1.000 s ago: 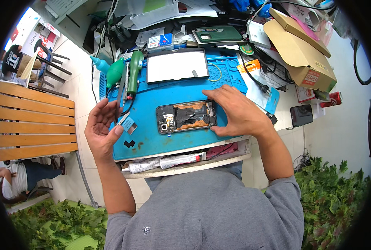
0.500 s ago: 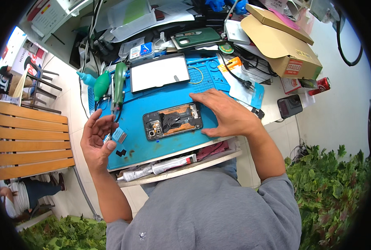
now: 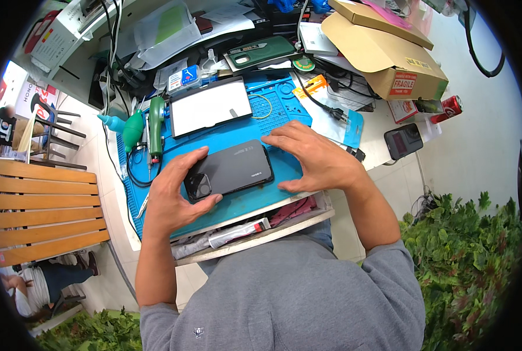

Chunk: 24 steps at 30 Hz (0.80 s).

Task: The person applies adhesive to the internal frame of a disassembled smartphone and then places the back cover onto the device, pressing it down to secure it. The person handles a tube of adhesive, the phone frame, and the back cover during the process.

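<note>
A smartphone lies flat on the blue work mat [image 3: 231,206], with a dark grey back cover [image 3: 231,167] over it. A dark edge of the phone [image 3: 268,159] shows past the cover's right end. My left hand [image 3: 176,190] spans the cover's left end, beside its round camera area, fingers at the far long edge and thumb at the near one. Off the phone's right end, my right hand [image 3: 313,158] is held with fingers and thumb spread apart and nothing between them.
Behind the phone lies a white-topped tray [image 3: 211,106]. A green screwdriver [image 3: 156,128] and a green air blower [image 3: 133,131] stand at its left. An open drawer [image 3: 255,241] with tubes juts out in front. Farther right are a cardboard box [image 3: 384,58] and a small black camera [image 3: 403,141].
The phone's insides were exposed; now the grey back cover lies over them. My left hand has moved right from the mat's left side to the phone. The right hand stays near its right end.
</note>
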{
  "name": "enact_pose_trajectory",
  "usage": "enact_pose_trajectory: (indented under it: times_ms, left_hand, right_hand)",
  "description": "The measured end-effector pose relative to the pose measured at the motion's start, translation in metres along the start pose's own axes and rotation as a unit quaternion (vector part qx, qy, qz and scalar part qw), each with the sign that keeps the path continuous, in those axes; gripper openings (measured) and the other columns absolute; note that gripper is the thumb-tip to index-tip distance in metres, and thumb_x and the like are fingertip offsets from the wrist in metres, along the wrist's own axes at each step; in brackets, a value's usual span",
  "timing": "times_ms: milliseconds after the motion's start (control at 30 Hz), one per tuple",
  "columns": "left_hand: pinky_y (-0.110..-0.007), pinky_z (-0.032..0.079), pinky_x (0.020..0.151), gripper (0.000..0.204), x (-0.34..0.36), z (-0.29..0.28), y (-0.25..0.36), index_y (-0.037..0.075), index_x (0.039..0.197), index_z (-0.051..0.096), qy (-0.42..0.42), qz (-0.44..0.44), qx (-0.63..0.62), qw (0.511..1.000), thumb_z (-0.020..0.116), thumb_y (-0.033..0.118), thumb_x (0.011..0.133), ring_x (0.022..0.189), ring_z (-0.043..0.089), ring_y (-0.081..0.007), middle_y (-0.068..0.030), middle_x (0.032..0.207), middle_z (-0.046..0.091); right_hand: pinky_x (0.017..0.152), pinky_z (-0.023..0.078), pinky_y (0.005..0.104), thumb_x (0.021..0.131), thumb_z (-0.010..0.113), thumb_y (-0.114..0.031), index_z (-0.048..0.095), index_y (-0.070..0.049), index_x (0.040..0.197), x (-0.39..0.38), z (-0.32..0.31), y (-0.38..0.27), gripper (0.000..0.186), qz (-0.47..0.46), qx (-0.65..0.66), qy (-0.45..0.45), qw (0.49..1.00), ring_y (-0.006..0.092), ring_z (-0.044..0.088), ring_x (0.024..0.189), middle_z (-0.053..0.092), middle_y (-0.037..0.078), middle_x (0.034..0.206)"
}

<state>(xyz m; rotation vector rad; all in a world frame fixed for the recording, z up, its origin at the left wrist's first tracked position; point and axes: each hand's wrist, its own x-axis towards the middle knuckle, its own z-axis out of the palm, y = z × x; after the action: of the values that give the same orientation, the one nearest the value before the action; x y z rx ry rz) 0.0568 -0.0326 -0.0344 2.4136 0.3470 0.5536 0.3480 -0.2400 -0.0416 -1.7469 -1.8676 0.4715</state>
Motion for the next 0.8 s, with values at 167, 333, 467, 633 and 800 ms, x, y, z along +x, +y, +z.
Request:
enact_pose_trajectory:
  times_ms: [167,333,467,633,800]
  left_hand:
    - [-0.044,0.063,0.107,0.09,0.0,0.007,0.0,0.009,0.154,0.069,-0.008,-0.017,-0.002,1.0,0.104,0.022,0.071,0.125,0.077,-0.0335,-0.0157,0.139,0.078]
    - [-0.043,0.063,0.107,0.09,-0.001,0.01,-0.002,0.009,0.154,0.069,-0.013,-0.015,0.002,1.0,0.104,0.022,0.072,0.125,0.077,-0.0337,-0.0161,0.139,0.078]
    - [-0.044,0.063,0.107,0.09,-0.002,0.012,-0.004,0.009,0.154,0.069,-0.012,-0.015,0.003,1.0,0.104,0.022,0.072,0.125,0.077,-0.034,-0.0163,0.139,0.078]
    - [-0.044,0.063,0.108,0.09,-0.001,0.013,-0.003,0.008,0.154,0.069,-0.015,-0.01,0.005,1.0,0.104,0.022,0.072,0.126,0.076,-0.0342,-0.0165,0.14,0.077]
    - [-0.044,0.063,0.108,0.089,-0.001,0.014,-0.004,0.008,0.154,0.069,-0.015,-0.011,0.0,1.0,0.104,0.022,0.073,0.125,0.076,-0.0343,-0.0167,0.14,0.077]
  right_hand:
    - [0.123,0.05,0.0479,0.075,0.099,-0.024,0.062,-0.001,0.157,-0.001,0.003,0.001,0.093,0.014,0.006,-0.005,1.0,0.0401,0.06,0.141,0.066,0.021,0.15]
    - [0.122,0.05,0.0481,0.076,0.099,-0.025,0.063,-0.001,0.156,-0.001,0.004,0.002,0.091,0.008,-0.008,-0.002,1.0,0.0397,0.061,0.14,0.066,0.021,0.149]
    - [0.123,0.049,0.0485,0.076,0.098,-0.026,0.064,-0.001,0.155,0.001,0.003,0.001,0.089,0.012,-0.016,-0.012,1.0,0.0394,0.061,0.141,0.066,0.021,0.149]
    - [0.124,0.048,0.0485,0.078,0.098,-0.026,0.065,-0.001,0.154,0.002,0.004,0.001,0.087,0.026,-0.023,-0.023,0.999,0.039,0.061,0.141,0.067,0.02,0.149]
    - [0.124,0.048,0.0486,0.078,0.097,-0.027,0.066,-0.001,0.153,0.004,0.004,0.001,0.085,0.028,-0.026,-0.024,0.999,0.0387,0.061,0.141,0.068,0.02,0.148]
